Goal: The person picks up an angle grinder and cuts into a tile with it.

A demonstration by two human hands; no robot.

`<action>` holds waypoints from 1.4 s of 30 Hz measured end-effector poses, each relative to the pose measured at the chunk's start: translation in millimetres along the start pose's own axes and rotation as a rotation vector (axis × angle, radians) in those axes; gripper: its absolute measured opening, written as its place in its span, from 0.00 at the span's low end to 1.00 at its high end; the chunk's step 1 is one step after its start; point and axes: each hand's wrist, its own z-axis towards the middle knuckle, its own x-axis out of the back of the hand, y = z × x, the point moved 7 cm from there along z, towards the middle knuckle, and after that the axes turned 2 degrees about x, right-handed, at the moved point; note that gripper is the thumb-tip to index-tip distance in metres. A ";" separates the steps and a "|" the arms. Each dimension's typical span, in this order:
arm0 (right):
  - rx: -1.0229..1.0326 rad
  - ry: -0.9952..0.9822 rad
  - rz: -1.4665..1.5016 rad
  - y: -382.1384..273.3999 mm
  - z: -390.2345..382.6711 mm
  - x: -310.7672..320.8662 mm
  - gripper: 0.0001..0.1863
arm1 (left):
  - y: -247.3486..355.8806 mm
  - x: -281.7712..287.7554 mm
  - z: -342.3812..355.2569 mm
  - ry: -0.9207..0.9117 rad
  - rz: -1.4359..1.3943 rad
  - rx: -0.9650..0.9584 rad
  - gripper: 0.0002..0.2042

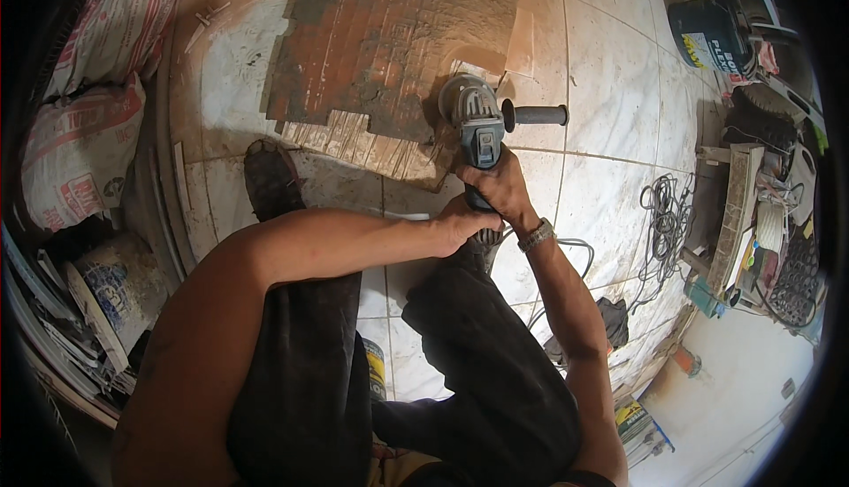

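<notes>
The left hand [457,226] and right hand [506,191] (a watch [536,236] on that wrist) have their fingers clamped around the grinder [483,144], its guard [463,96] at the slab's [389,53] near right corner, above the tiled floor [610,120].

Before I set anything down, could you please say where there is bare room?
Bare floor tiles lie between the grinder's side handle, the coiled cable and the dark bucket. The left edge is crowded with sacks, the right with clutter.
</notes>
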 end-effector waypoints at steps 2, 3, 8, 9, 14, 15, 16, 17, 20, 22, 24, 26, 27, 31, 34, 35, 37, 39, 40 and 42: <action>0.003 0.000 0.009 3.3 -0.9 -0.8 0.27 | -2.2 0.6 0.1 0.000 0.016 0.006 0.16; -0.010 0.000 0.012 4.7 -1.6 -1.2 0.27 | -3.2 0.1 -0.7 0.002 0.016 0.004 0.16; -0.009 -0.007 0.052 3.9 -6.0 -2.3 0.27 | -3.6 -2.0 -3.5 -0.020 0.028 -0.038 0.16; -0.009 -0.014 0.061 2.3 -6.9 -2.5 0.27 | -5.6 -2.0 -3.5 -0.010 0.036 -0.011 0.16; 0.011 -0.008 0.078 8.7 -11.0 -3.2 0.25 | -10.0 -1.6 -4.9 0.002 0.051 0.024 0.15; -0.003 -0.005 0.060 10.0 -11.6 -2.9 0.25 | -10.1 -2.3 -5.7 -0.007 0.070 0.023 0.15; -0.017 -0.002 0.042 11.2 -12.3 -2.2 0.25 | -10.4 -3.6 -6.1 -0.017 0.089 0.022 0.14; -0.019 0.000 0.041 11.5 -13.9 -1.2 0.25 | -11.8 -6.2 -6.4 -0.019 0.089 0.023 0.14; -0.018 0.007 0.001 -4.8 -18.5 -3.3 0.24 | -10.2 -4.5 -9.3 0.018 0.001 -0.043 0.14; -0.070 0.036 0.071 -3.9 -23.5 -0.7 0.27 | -12.6 -3.2 -12.0 0.081 0.057 0.040 0.15; -0.105 0.040 0.106 -10.1 -28.1 5.3 0.24 | -10.6 -4.8 -12.4 0.102 0.093 0.065 0.15; -0.137 0.041 0.139 -10.7 -31.8 10.1 0.22 | -9.5 -6.6 -13.3 0.126 0.127 0.087 0.16; -0.132 0.048 0.210 -10.6 -31.5 10.7 0.20 | -8.2 -5.7 -13.7 0.144 0.173 0.087 0.16; -0.075 0.084 0.265 -15.7 -29.6 7.9 0.18 | 2.6 -9.3 -14.5 0.095 0.193 0.005 0.17; -0.001 0.125 0.254 -18.5 -24.1 9.0 0.16 | 16.9 -4.7 -19.7 0.120 0.310 0.004 0.17; -0.005 0.148 0.224 -18.4 -22.8 13.7 0.15 | 24.5 -3.5 -19.7 0.118 0.320 0.006 0.17; -0.039 0.195 0.230 -26.1 -26.6 20.1 0.14 | 37.9 -12.4 -23.8 -0.096 0.436 0.039 0.18; -0.097 0.246 0.245 -24.9 -33.7 33.6 0.14 | 53.1 -0.7 -37.8 -0.078 0.493 0.076 0.17; -0.106 0.257 0.237 -21.2 -36.0 42.0 0.14 | 58.7 12.9 -44.7 -0.064 0.543 0.107 0.15; -0.058 0.328 0.198 -17.5 -50.1 61.2 0.18 | 107.4 53.9 -65.6 0.036 0.787 -0.243 0.10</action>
